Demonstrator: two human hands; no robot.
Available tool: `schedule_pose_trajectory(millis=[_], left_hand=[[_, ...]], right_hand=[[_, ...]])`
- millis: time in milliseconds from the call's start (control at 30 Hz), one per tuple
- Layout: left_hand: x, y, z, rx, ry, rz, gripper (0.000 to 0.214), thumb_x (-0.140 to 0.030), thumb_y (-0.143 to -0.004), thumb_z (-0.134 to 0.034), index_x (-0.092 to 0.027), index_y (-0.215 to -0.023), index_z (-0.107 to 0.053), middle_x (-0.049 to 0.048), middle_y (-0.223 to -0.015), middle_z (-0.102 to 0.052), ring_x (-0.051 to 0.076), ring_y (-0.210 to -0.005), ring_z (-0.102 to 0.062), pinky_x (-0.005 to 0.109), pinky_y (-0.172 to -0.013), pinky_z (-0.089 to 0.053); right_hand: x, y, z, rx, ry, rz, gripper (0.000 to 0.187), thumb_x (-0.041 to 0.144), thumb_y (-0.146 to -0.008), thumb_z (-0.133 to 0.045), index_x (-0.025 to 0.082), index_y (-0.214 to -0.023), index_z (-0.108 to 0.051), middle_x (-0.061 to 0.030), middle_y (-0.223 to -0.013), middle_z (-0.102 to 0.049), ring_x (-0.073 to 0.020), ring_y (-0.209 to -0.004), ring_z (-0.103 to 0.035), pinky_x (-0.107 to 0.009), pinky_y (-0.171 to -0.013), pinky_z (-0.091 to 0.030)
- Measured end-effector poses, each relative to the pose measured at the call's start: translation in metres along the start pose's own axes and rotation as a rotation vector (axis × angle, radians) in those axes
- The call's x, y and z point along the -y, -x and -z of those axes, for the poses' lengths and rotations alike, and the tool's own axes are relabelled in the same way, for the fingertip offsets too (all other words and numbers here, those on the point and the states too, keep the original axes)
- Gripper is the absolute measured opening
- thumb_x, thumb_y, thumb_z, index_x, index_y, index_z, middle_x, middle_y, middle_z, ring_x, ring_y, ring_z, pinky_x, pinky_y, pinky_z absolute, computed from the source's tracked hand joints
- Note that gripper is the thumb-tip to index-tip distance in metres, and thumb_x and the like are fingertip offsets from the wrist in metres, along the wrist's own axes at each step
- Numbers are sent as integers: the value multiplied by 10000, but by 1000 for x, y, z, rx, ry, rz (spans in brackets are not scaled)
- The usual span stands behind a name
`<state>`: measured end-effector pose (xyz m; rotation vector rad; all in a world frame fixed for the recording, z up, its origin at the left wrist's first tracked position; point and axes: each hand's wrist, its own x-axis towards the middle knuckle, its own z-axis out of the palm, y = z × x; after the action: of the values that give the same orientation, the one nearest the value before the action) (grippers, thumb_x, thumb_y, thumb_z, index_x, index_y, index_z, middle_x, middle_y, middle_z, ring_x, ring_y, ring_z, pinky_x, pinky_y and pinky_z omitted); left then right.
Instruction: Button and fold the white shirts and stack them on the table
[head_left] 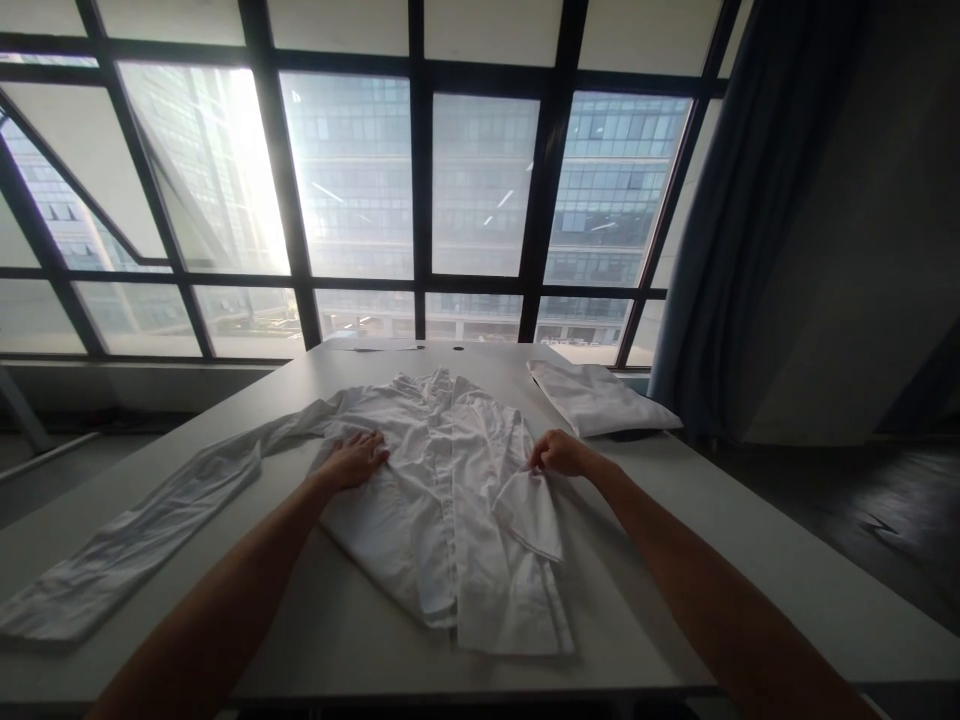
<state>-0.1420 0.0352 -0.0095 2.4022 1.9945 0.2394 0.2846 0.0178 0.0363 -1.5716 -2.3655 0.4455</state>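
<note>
A white long-sleeved shirt (405,510) lies front up on the table, its collar toward the window and its hem toward me. One sleeve (157,520) stretches out to the left; the other is folded in over the shirt's right side. My left hand (352,460) rests flat on the left part of the shirt, fingers spread. At the shirt's right edge, my right hand (559,455) has its fingers closed in a pinch on the fabric of the folded sleeve (529,505). Wrinkles run across the chest and collar.
The white table (637,540) reaches to the windows. A folded white garment (604,400) lies at the back right. Dark round holes (458,348) and a flat thin item (375,346) show at the far edge. A dark blue curtain (735,220) hangs on the right.
</note>
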Motion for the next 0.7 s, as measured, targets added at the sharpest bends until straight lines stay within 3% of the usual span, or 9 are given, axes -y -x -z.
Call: schedule_pose_trajectory(millis=[67, 133, 267, 367, 500, 633, 700], left_hand=[[-1, -6, -4, 44, 10, -45, 563, -553, -975, -239, -286, -1419, -460, 86, -1521, -404, 286, -1423, -311, 525, -1132, -220], [2, -12, -4, 64, 12, -97, 566, -555, -977, -233, -296, -1431, -449, 74, -1536, -382, 273, -1442, -273, 512, -1145, -202], [21, -25, 4, 77, -1, -205, 606, -578, -962, -245, -276, -1455, -425, 53, -1540, -378, 244, -1449, -264, 437, -1169, -207], [32, -29, 6, 62, 6, -235, 635, -596, -949, -263, -262, -1470, -405, 40, -1556, -341, 239, -1450, -267, 414, -1175, -216], [25, -17, 1, 8, 18, -163, 627, -579, -957, -249, -237, -1443, -447, 56, -1546, -360, 235, -1443, -287, 415, -1167, -249], [18, 1, 10, -41, 28, -144, 587, -583, -917, -381, -241, -1370, -533, 83, -1498, -438, 265, -1375, -405, 410, -1120, -334], [27, 7, 21, -106, -28, -29, 533, -531, -917, -405, -226, -1321, -572, 106, -1448, -498, 291, -1317, -469, 437, -1097, -349]], right_hand=[[8, 1, -4, -177, 75, 69, 275, 127, -749, -569, 139, -936, -770, -94, -889, -729, -219, -864, -654, -317, -826, -476], [23, 2, -13, -231, 76, 241, 347, 208, -762, -654, 171, -1100, -725, -108, -1028, -705, -234, -972, -632, -347, -891, -468], [55, 4, -34, -8, -2, 505, 521, 498, -751, -736, 236, -1198, -681, -113, -1248, -620, -254, -1125, -579, -363, -946, -452], [67, 3, -40, 12, 30, 481, 479, 608, -799, -649, 227, -1076, -733, -100, -1133, -661, -240, -1023, -616, -354, -912, -449], [65, 0, -33, -75, 147, 352, 455, 611, -846, -589, 184, -861, -747, -83, -909, -681, -204, -807, -633, -349, -845, -438], [54, -5, -27, -87, 211, 294, 459, 579, -705, -751, 177, -925, -718, -69, -866, -674, -214, -797, -620, -323, -796, -432], [50, -7, -27, -49, 194, 295, 388, 509, -732, -751, 189, -949, -708, -52, -849, -670, -190, -769, -607, -281, -733, -423]])
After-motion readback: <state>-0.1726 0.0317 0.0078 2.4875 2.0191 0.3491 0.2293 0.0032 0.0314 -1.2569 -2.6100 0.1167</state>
